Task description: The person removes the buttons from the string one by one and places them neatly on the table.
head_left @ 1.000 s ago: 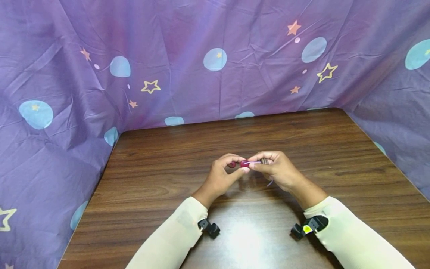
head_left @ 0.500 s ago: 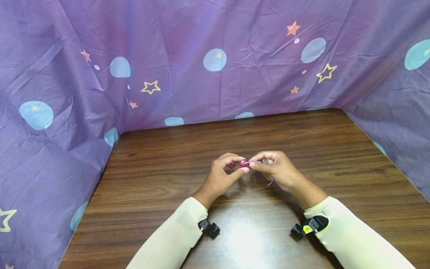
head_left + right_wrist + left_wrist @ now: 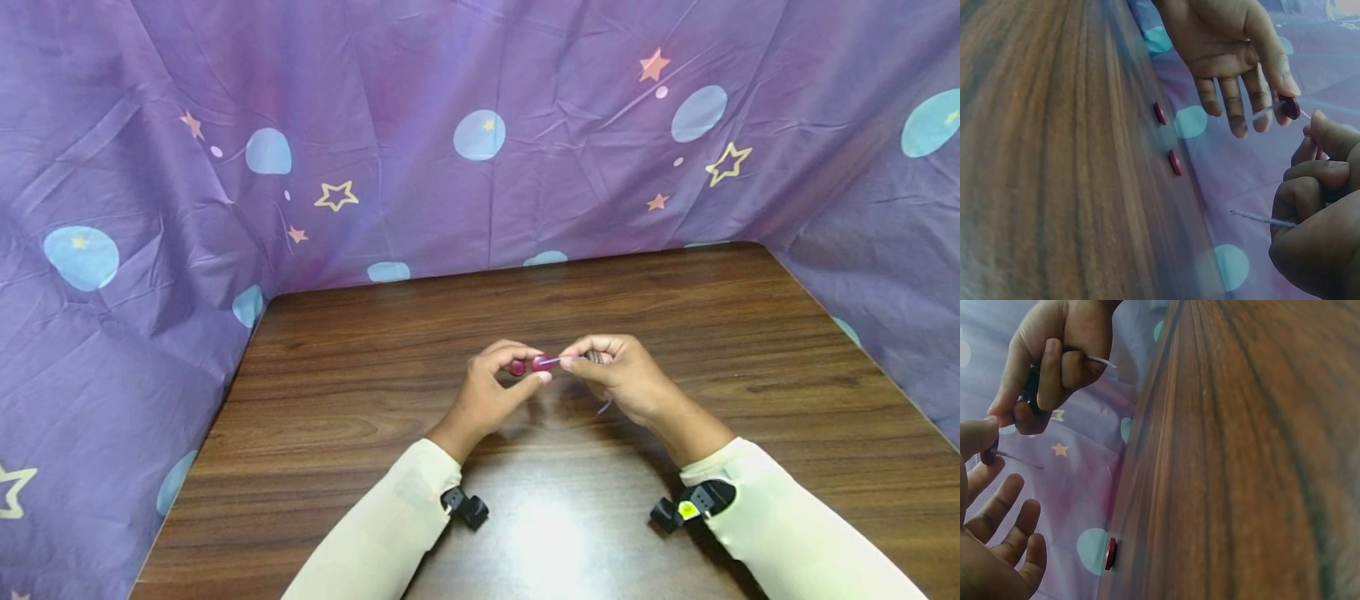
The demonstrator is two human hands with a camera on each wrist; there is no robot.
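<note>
Short of the worktop's far edge [image 3: 480, 287], fingers of the left hand [image 3: 491, 387] pinch a red button [image 3: 1291, 108], those of the right hand [image 3: 626, 379] its cord [image 3: 552, 361], which overpulling could unthread.

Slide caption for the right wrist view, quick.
Left hand pinches a dark red disc; right hand pinches the string through it; two red discs lie on the table.

Wood-grain tabletop [image 3: 675, 308], dark brown with streaked grain; a bright white glare [image 3: 547, 533] lies on its near part. The far right corner is rounded. Purple fabric backdrop [image 3: 405, 67] hangs behind and along both sides, visibly creased. Printed on it: light-blue blobs [image 3: 474, 140], some bearing a small yellow star [image 3: 489, 125]; solid orange stars [image 3: 655, 64]; yellow outline stars [image 3: 336, 196]; pale pink dots [image 3: 662, 92]. Whether the fabric touches the tabletop's back edge cannot be confirmed from this view.
</note>
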